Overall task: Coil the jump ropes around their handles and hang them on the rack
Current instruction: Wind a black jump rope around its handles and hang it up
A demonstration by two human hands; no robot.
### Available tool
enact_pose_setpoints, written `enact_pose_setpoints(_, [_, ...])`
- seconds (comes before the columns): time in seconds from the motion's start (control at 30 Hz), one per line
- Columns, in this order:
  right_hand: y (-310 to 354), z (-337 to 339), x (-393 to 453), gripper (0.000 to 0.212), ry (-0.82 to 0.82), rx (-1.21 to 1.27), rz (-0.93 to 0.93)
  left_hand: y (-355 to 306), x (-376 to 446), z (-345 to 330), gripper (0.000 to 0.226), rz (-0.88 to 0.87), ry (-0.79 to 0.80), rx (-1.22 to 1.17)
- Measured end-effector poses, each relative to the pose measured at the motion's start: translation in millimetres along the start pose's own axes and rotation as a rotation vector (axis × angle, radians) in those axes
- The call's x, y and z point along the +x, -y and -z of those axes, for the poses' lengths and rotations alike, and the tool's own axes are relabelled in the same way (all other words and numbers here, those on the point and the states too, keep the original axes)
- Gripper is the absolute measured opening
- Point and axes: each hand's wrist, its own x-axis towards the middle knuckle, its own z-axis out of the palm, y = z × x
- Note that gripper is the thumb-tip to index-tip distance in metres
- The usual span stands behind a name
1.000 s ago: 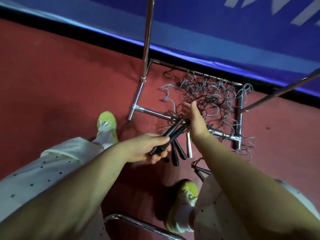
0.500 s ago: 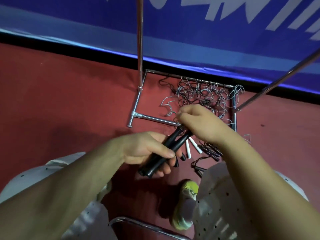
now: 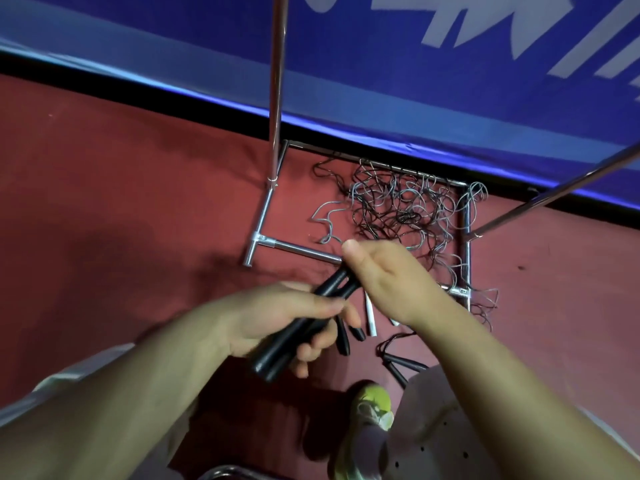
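**Entry: jump-rope coiling, first pair of handles in hand**

Head view.
- Left hand [image 3: 277, 320]: at 7 o'clock of centre, fingers curled round a pair of black handles [image 3: 304, 327] held side by side, tips pointing to 1 o'clock.
- Right hand [image 3: 391, 275]: at the handles' upper tips; whether its fingers pinch cord cannot be told.
- Step, judged: start of coiling. Next move calls for drawing cord free of the tangle and winding it round the handles.
- Rack base frame [image 3: 294, 247]: chrome tubes on the red floor [image 3: 121, 202], enclosing the tangled cords [image 3: 408, 209] at 12 o'clock.
- Loose handles [image 3: 370, 313], white and black, at 5 o'clock of the hands.
- Nothing seen hung on the rack upright [image 3: 277, 81].
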Motion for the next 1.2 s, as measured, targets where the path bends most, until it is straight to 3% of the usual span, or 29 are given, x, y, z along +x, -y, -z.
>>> enact_pose_setpoints(0.13, [0,-3,6,0.057,0.004,0.040,-0.064,-5,-2,-11,0.017,-0.018,-0.052,-0.060])
enact_pose_setpoints(0.27, [-5,2,8,0.078,0.006,0.239,-0.144,-9,-6,-2,0.029,-0.078,0.040,-0.225])
enact_pose_setpoints(0.37, [-34,1,15,0.121,0.136,0.243,-0.204,-14,-10,10,0.034,-0.157,0.110,-0.325])
enact_pose_setpoints(0.4, [-50,3,16,0.120,0.166,0.170,-0.186,-15,-12,13,0.034,-0.170,0.112,-0.331])
enact_pose_setpoints(0.47, [-38,2,8,0.082,0.205,0.136,-0.135,-19,-15,16,0.034,-0.201,0.107,-0.333])
enact_pose_setpoints(0.5, [-24,-1,9,0.072,0.162,0.178,-0.151,-18,-16,17,0.034,-0.227,0.122,-0.337])
enact_pose_setpoints(0.67, [-10,-17,2,0.060,0.094,0.292,-0.086,-24,-18,32,0.026,-0.397,0.385,-0.508])
enact_pose_setpoints(0.83, [7,-22,1,0.034,0.088,-0.103,0.070,-31,-24,53,0.046,-0.477,0.373,-0.683])
enact_pose_setpoints(0.9, [14,-26,2,0.028,0.100,-0.277,0.091,-28,-18,49,0.056,-0.461,0.277,-0.689])
enact_pose_setpoints(0.93, [17,-26,2,0.028,0.102,-0.341,0.098,-28,-17,47,0.060,-0.441,0.104,-0.605])
enact_pose_setpoints(1.0, [22,-24,2,0.029,0.091,-0.448,0.121,-31,-14,44,0.046,-0.400,-0.286,-0.405])
enact_pose_setpoints(1.07, [26,-17,1,0.033,0.064,-0.458,0.126,-33,-12,42,0.031,-0.338,-0.489,-0.256])
enact_pose_setpoints(1.2, [32,6,1,0.029,-0.082,-0.299,0.192,-30,-13,38,0.024,-0.182,-0.482,0.016])
